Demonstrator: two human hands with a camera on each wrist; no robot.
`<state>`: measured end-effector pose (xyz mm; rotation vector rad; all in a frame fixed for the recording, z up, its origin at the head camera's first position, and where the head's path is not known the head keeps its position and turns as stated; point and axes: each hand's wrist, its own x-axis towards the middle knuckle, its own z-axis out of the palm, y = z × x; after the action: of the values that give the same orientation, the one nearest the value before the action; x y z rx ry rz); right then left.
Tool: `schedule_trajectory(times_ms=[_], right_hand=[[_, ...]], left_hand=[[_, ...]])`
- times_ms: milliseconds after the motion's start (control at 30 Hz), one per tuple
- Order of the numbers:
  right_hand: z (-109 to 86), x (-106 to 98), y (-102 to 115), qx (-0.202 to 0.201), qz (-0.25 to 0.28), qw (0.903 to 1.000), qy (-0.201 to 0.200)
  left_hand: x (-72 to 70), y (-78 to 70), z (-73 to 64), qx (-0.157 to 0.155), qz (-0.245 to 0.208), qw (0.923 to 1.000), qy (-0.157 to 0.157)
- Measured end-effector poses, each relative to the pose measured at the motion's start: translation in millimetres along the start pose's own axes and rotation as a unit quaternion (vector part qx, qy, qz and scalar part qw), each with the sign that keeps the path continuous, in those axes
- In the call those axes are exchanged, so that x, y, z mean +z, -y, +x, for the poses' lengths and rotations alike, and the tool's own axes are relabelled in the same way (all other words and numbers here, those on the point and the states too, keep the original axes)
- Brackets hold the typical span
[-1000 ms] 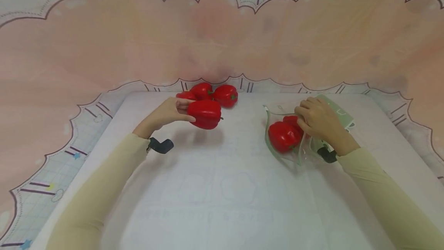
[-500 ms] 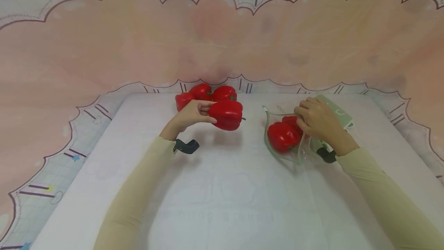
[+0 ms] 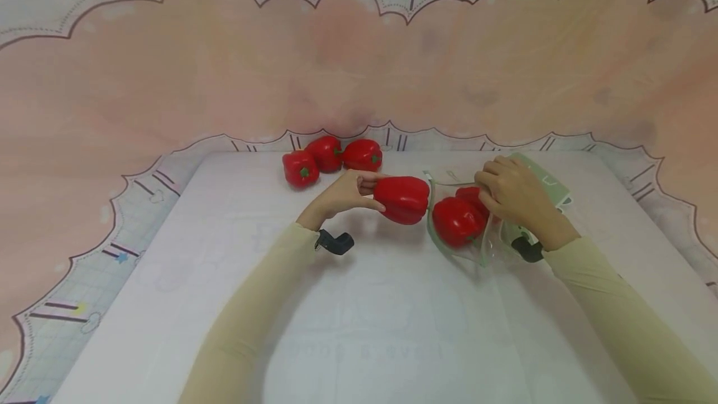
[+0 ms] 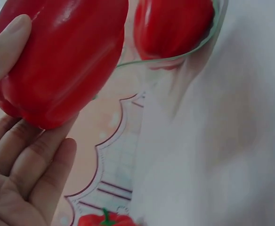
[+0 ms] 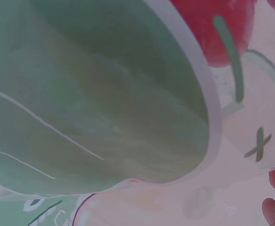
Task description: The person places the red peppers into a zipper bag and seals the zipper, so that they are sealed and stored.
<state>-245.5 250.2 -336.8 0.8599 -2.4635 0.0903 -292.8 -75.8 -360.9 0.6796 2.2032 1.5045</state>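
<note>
A red bell pepper is in my left hand, thumb on the near side and fingers behind. It hangs just above the table, its stem end at the mouth of a clear, green-edged plastic bag. Inside the bag lie two visible red peppers. My right hand pinches the bag's upper edge. The left wrist view shows the held pepper close up, apart from a bagged pepper. Green printed plastic fills most of the right wrist view, with fingertips at its right edge.
Three more red peppers sit together at the back of the white table, left of centre. Behind the table hangs a patterned cloth with a scalloped print.
My left hand has carried its pepper rightward from near the back group to the bag's mouth, uncovering the leftmost pepper there. The right hand and the bag have stayed in place.
</note>
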Motion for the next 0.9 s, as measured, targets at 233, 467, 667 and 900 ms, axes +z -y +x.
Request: schedule_trajectory(times_ms=[233, 467, 667, 900], right_hand=[[0.5, -0.8, 0.0, 0.000, -0.003, 1.0000, 0.003], [2.2, -1.5, -0.7, -0.009, -0.002, 0.9999, -0.009], [3.6, -3.9, 0.5, -0.012, 0.000, 0.9998, -0.016], [4.1, -6.1, 1.3, -0.006, 0.004, 1.0000, -0.006]], left_hand=[[21.7, 3.2, 9.8, 0.027, -0.012, 0.9992, 0.028], [34.9, 8.3, 15.0, 0.039, -0.008, 0.9968, 0.069], [39.5, 12.5, 17.1, 0.061, 0.004, 0.9909, 0.120], [43.5, 17.5, 19.9, 0.060, 0.010, 0.9874, 0.146]])
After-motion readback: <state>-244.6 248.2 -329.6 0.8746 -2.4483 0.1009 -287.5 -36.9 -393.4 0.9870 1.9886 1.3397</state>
